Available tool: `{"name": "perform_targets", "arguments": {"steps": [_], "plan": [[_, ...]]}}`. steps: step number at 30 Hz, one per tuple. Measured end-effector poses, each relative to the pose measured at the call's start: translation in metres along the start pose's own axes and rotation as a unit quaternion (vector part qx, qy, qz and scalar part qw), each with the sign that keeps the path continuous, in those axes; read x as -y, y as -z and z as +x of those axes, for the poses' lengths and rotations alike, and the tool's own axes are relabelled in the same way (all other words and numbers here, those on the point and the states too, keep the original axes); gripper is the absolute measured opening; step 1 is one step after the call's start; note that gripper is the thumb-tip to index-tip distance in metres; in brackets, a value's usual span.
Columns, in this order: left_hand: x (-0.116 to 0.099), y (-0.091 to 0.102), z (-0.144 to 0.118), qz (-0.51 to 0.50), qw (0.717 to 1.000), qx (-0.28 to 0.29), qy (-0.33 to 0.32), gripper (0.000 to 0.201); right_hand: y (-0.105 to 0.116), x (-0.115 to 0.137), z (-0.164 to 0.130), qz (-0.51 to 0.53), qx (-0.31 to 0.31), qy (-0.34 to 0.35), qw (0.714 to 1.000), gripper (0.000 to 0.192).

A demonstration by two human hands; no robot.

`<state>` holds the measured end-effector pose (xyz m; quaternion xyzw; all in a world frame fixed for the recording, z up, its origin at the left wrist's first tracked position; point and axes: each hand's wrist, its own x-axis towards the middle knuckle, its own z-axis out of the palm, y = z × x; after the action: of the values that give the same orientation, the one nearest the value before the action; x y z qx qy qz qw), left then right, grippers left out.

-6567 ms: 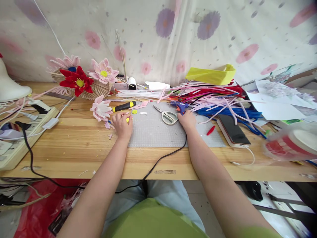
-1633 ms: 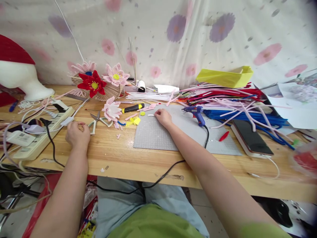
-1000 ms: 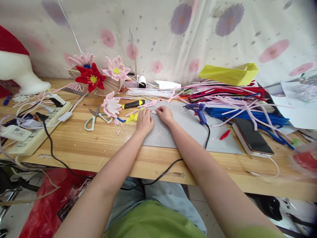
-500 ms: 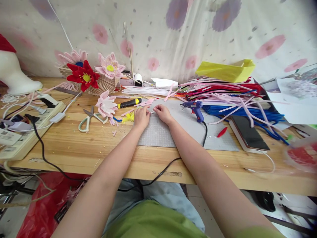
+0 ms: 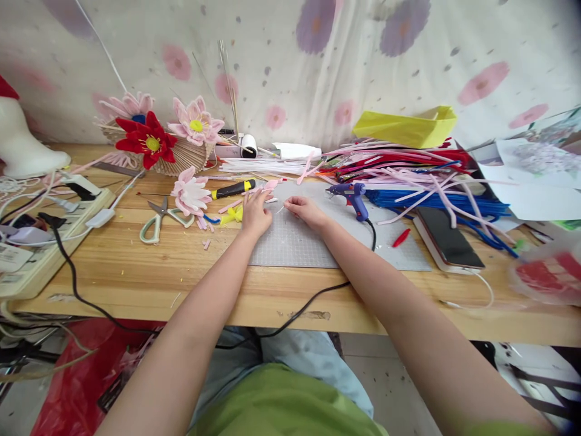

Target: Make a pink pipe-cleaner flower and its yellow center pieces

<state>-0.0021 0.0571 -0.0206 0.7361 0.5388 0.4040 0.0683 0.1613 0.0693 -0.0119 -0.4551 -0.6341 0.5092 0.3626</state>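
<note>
Over the grey cutting mat [image 5: 299, 248], my right hand [image 5: 305, 210] pinches a thin white strip [image 5: 280, 210] between thumb and fingertips. My left hand [image 5: 256, 215] is just to the left with its fingers stretched out and apart. Its fingertips reach towards pink fuzzy petal pieces [image 5: 272, 184], and I cannot tell whether they touch. A yellow fuzzy piece [image 5: 232, 215] lies at the left hand's outer side, with a yellow-black utility knife [image 5: 233, 189] behind it. On the mat's far right part rests a blue glue gun [image 5: 353, 197].
Scissors [image 5: 158, 219] and a pink fuzzy flower [image 5: 190, 192] lie on the left, near a power strip [image 5: 97, 212]. Pipe cleaners [image 5: 436, 203] pile up at right beside a phone [image 5: 447, 236]. A black cable [image 5: 313, 301] crosses the front edge.
My hands were together at the fingertips and have come apart. The right hand has drawn right with the white strip; the left has spread its fingers towards the pink pieces.
</note>
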Motion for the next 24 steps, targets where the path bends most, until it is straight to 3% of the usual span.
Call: {"name": "perform_targets", "arguments": {"steps": [4, 7, 9, 13, 16, 18, 20, 24], "plan": [[0.001, 0.005, -0.002, -0.090, 0.992, -0.076, 0.036, 0.048, -0.005, -0.001, -0.007, -0.007, -0.051, 0.028, 0.998, 0.030], [0.000, 0.013, -0.006, -0.123, 0.975, -0.172, 0.069, 0.024, -0.009, -0.004, -0.006, -0.040, -0.091, 0.034, 0.994, 0.024], [-0.002, 0.019, -0.009, -0.140, 0.963, -0.198, 0.117, 0.015, -0.009, -0.007, -0.005, -0.063, -0.098, 0.036, 0.993, 0.021], [-0.009, 0.028, -0.015, -0.163, 0.960, -0.102, 0.204, 0.023, -0.010, -0.007, -0.004, -0.089, -0.100, 0.043, 0.990, 0.018], [-0.014, 0.028, -0.017, -0.135, 0.976, -0.036, 0.167, 0.017, -0.013, -0.005, -0.005, -0.088, -0.093, 0.051, 0.990, 0.017], [-0.017, 0.024, -0.019, -0.143, 0.980, 0.006, 0.140, 0.029, -0.017, -0.004, -0.005, -0.087, -0.082, 0.058, 0.991, 0.017], [-0.019, 0.018, -0.021, -0.183, 0.968, 0.049, 0.161, 0.033, -0.020, -0.005, -0.005, -0.099, -0.081, 0.063, 0.990, 0.016], [-0.015, 0.010, -0.023, -0.239, 0.939, 0.093, 0.230, 0.015, -0.022, -0.006, -0.005, -0.144, -0.097, 0.068, 0.982, 0.014]]}}
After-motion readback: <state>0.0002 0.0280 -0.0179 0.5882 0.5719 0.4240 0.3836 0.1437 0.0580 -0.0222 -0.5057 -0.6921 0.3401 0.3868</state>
